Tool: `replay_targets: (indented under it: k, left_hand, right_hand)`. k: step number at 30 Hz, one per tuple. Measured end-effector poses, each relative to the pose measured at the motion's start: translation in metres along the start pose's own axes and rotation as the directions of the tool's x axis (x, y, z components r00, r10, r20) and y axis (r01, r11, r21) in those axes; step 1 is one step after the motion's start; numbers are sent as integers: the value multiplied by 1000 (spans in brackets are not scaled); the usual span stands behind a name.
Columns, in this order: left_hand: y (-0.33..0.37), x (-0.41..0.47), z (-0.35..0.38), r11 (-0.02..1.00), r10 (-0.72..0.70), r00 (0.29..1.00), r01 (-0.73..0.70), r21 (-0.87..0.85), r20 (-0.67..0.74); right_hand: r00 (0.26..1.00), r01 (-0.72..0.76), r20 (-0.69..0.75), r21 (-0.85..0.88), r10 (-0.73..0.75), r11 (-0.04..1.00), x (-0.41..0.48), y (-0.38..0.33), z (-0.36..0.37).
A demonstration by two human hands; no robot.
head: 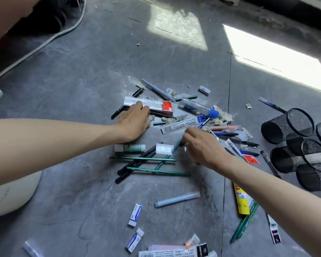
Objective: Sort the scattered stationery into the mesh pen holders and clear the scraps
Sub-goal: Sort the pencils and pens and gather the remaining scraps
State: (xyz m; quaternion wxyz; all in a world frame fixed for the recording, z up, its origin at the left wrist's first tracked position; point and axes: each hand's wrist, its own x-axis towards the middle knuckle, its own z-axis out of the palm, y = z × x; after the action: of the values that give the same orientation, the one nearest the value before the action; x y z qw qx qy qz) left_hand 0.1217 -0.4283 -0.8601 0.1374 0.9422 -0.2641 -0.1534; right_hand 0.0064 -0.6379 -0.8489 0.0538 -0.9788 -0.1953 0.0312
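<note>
Stationery lies scattered on the grey floor (82, 201). My left hand (134, 121) is beside a clear ruler pack (148, 103), with its fingers curled round a paper scrap (150, 118). Near the middle of the pile, my right hand (202, 145) pinches the upper end of a green pencil (162, 164). More green pencils (143, 159) and black pens (135, 166) cross below the hands. Torn paper scraps (222, 116) lie around a clear tube with a blue cap (198, 107). Several black mesh pen holders (289, 127) lie on their sides at the right.
Two erasers (135, 215) and a grey pen (176, 200) lie close to me, and a yellow pack (241, 199) shows under my right forearm. A white cable (44, 41) runs along the far left. A white rounded object (13, 195) sits at the lower left.
</note>
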Motion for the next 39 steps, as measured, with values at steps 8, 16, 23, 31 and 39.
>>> replay_targets:
  k: [8,16,23,31,39]
  left_hand:
    - [2,-2,6,991,-19,1000,20,-135,10]
    - [7,-33,25,979,122,988,-103,-178,99]
    - [15,-17,16,960,97,985,-130,-249,-141]
    - [37,15,16,958,62,989,-97,-270,-134]
    - [44,36,13,987,125,992,-128,-101,-31]
  right_hand:
    - [883,-465,256,364,394,807,28,-20,1]
    - [851,-511,338,367,401,777,32,-42,6]
    - [822,-562,381,415,424,716,40,-51,15]
    - [769,-629,286,494,572,600,43,-31,9]
    - [780,-626,326,447,535,640,46,-25,12]
